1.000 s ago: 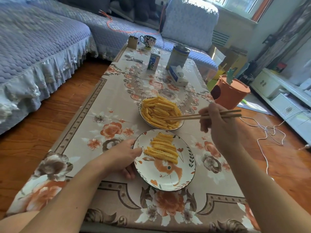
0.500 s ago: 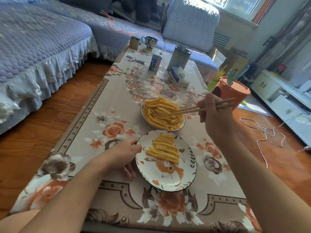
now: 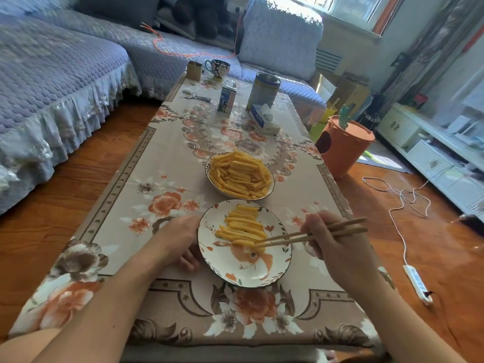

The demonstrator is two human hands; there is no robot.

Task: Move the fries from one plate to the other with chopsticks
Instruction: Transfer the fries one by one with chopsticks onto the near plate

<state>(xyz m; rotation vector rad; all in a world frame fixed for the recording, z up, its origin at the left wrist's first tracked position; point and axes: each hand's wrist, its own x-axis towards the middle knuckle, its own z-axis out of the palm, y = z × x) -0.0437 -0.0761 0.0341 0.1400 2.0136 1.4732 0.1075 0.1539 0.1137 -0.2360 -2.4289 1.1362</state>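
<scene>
Two plates sit on the flowered tablecloth. The far plate (image 3: 269, 191) carries a heap of yellow fries (image 3: 239, 174). The near plate (image 3: 277, 260), white with an orange animal picture, has a neat row of fries (image 3: 242, 225) on its far half. My right hand (image 3: 332, 244) grips wooden chopsticks (image 3: 311, 234), whose tips pinch one fry (image 3: 243, 242) low over the near plate, just in front of the row. My left hand (image 3: 180, 237) holds the near plate's left rim, fingers curled under the edge.
Further down the table stand a tissue box (image 3: 264, 119), a tall tin (image 3: 263, 91), a small carton (image 3: 226, 98), a mug (image 3: 218, 68) and scissors (image 3: 197, 96). An orange bin (image 3: 343, 148) stands on the floor to the right, with a white cable and power strip (image 3: 417, 284). A sofa lies left.
My right hand has come back from the far plate toward me, carrying one fry in the chopsticks down over the near plate. The left hand has stayed on the plate's rim.
</scene>
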